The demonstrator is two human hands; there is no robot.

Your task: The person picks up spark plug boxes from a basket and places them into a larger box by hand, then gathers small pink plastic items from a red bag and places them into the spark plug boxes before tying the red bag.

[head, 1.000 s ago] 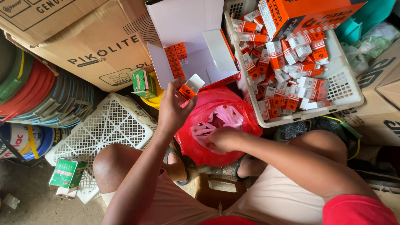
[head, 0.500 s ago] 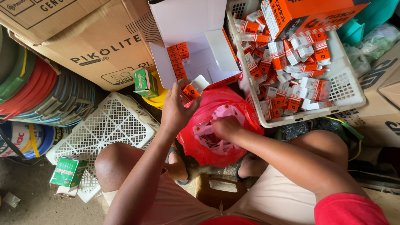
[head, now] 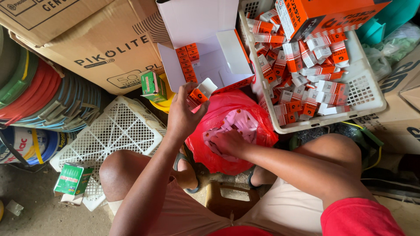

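Two hands (head: 181,116) at work over red bag (head: 258,113), seen from above w/ knees either side. Left hand up near open white box (head: 197,22), fingers pinched round small orange-white carton (head: 197,95), flap of carton open & pointing up-right. Carton sits just below box front edge, above bag's left rim. Right hand (head: 227,142) down inside bag mouth, palm down on pile of pale pink pieces (head: 238,122); fingers curled into pile, can't tell if anything actually gripped. Bag on floor betw. knees, touching front of white basket (head: 372,94).

Inside white box: short column of orange cartons (head: 187,57) packed along left-hand wall, rest of box floor bare. Lid flap up at back, side flap open to right.

Basket to right, full of loose orange-white cartons (head: 302,70) in a jumble; big orange box (head: 323,13) lying across its top rim. 2nd white basket (head: 113,140) upside-down at left, leaning by left knee. Green carton (head: 153,85) resting on yellow thing beside brown cardboard box (head: 87,39). Another green carton (head: 73,179) on floor by lower corner of upturned basket. Coils of coloured hose (head: 39,94) stacked far left – red, green, blue. Brown boxes also far right, teal plastic in top right corner. Red sleeve (head: 363,218) on right arm, pale shorts, sandals under bag.
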